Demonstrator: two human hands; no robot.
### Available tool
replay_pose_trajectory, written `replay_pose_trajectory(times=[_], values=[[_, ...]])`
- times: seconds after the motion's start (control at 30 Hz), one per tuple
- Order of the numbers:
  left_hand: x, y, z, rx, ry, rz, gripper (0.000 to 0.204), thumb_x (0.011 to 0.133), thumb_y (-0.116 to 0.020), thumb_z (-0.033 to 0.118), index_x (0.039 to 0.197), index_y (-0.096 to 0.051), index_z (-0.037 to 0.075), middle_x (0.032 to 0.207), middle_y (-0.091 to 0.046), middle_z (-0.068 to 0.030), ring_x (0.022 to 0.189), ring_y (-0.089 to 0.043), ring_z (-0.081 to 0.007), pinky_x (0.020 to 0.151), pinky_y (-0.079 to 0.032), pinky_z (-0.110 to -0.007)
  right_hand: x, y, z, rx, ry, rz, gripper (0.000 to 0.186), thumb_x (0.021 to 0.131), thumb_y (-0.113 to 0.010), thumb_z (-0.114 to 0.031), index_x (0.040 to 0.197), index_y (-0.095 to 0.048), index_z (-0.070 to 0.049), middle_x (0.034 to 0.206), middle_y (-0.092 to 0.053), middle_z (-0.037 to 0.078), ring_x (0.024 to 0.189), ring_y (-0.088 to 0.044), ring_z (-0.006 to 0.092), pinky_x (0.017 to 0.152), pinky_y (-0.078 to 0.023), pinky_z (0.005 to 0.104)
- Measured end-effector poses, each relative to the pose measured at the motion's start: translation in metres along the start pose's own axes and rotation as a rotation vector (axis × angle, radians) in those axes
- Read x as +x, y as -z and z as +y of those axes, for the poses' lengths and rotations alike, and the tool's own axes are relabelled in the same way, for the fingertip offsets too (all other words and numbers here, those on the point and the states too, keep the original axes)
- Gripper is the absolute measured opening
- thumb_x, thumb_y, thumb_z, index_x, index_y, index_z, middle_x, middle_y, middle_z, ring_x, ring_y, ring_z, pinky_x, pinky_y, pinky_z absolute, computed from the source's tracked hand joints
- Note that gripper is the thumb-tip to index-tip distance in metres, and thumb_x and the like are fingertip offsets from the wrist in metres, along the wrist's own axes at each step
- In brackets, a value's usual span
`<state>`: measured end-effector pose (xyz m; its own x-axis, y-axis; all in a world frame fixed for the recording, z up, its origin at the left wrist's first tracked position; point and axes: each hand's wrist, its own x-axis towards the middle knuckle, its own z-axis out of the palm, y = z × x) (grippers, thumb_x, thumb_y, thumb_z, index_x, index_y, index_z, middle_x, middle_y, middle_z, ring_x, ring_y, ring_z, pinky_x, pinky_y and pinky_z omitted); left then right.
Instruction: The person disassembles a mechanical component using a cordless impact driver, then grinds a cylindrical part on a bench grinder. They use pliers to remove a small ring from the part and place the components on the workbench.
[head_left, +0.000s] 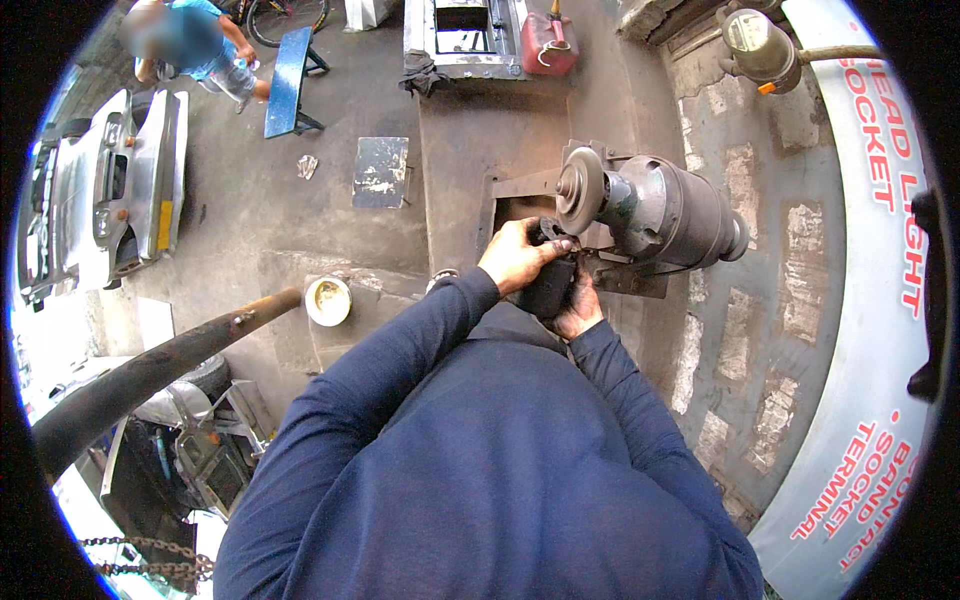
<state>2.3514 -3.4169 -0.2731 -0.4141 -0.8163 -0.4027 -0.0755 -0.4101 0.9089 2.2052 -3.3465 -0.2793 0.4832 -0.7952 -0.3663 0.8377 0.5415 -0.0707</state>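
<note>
I see both hands together on the near side of the grinder (685, 215): the left hand (515, 258) grips the black part (545, 290) from the left, with its thumb over the top, and the right hand (580, 308) closes on it from the right. The black part is therefore between the two, just before the grinder's round wheel (592, 195); whether it touches the wheel, I cannot tell. I also cannot tell if the wheel turns. If it does, my first worry is the left thumb: it is near the rim and no glove protects it, so a small slip could bring skin to the wheel. A greasy surface, which I cannot confirm, would make such a slip easier. A badly set angle could make the wheel bite and throw the black part towards the body. The dark blue sleeves (390, 345) reach the wrists, and a cuff might be caught if a forearm went across the grinder. Well to the left of the grinder, a pale bucket (330, 322) could be kicked by a careless step. Beyond the grinder stands a red jug (550, 50); if it contains fuel, which is hidden from me, sparks would be dangerous.
</note>
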Motion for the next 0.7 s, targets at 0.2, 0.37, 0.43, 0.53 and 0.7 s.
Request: replay_pose_trajectory(times=[0.2,0.37,0.43,0.53,0.7], values=[[-0.006,-0.009,0.009,-0.011,0.003,-0.081,0.035,0.091,-0.074,0.02,0.116,-0.067,-0.004,0.104,-0.073,-0.0125,0.096,-0.066,-0.0167,0.09,-0.052,-0.034,-0.01,0.005,0.001,0.009,0.11,0.165,0.063,0.091,-0.062,-0.056,0.137,-0.054,-0.014,0.133,-0.062,0.009,0.119,-0.062,0.028,0.106,-0.048,0.0459],[-0.012,0.01,0.013,-0.076,-0.023,0.029,0.049,0.085,-0.079,0.028,0.117,-0.066,-0.006,0.108,-0.072,-0.0189,0.098,-0.069,-0.0235,0.092,-0.052,-0.035,0.006,0.001,0.0,0.022,0.013,0.278,0.058,0.088,-0.068,-0.054,0.13,-0.059,-0.014,0.129,-0.064,0.008,0.118,-0.062,0.0261,0.108,-0.046,0.0463],[-0.017,0.011,0.011,-0.035,-0.029,0.084,0.039,0.087,-0.078,0.02,0.116,-0.068,-0.004,0.104,-0.073,-0.013,0.096,-0.067,-0.0174,0.09,-0.052,-0.032,0.007,-0.003,0.0,-0.039,0.0,0.239,0.045,0.086,-0.072,-0.046,0.118,-0.065,-0.014,0.124,-0.066,0.002,0.115,-0.06,0.0207,0.109,-0.041,0.0416],[-0.031,0.023,0.004,-0.239,-0.019,0.008,0.056,0.084,-0.081,0.024,0.129,-0.059,-0.003,0.119,-0.068,-0.0128,0.111,-0.062,-0.0187,0.101,-0.047,-0.035,0.001,-0.003,-0.007,-0.079,-0.162,0.256,0.063,0.084,-0.074,-0.053,0.132,-0.059,-0.015,0.129,-0.064,0.008,0.118,-0.062,0.0264,0.107,-0.047,0.0478],[-0.033,0.03,-0.011,-0.486,0.007,-0.36,0.063,0.085,-0.078,0.03,0.135,-0.053,0.001,0.128,-0.064,-0.0101,0.121,-0.056,-0.0188,0.11,-0.04,-0.036,-0.008,-0.005,0.004,0.271,-0.226,0.112,0.063,0.089,-0.069,-0.05,0.138,-0.056,-0.014,0.134,-0.063,0.011,0.118,-0.064,0.0293,0.106,-0.049,0.0492]])
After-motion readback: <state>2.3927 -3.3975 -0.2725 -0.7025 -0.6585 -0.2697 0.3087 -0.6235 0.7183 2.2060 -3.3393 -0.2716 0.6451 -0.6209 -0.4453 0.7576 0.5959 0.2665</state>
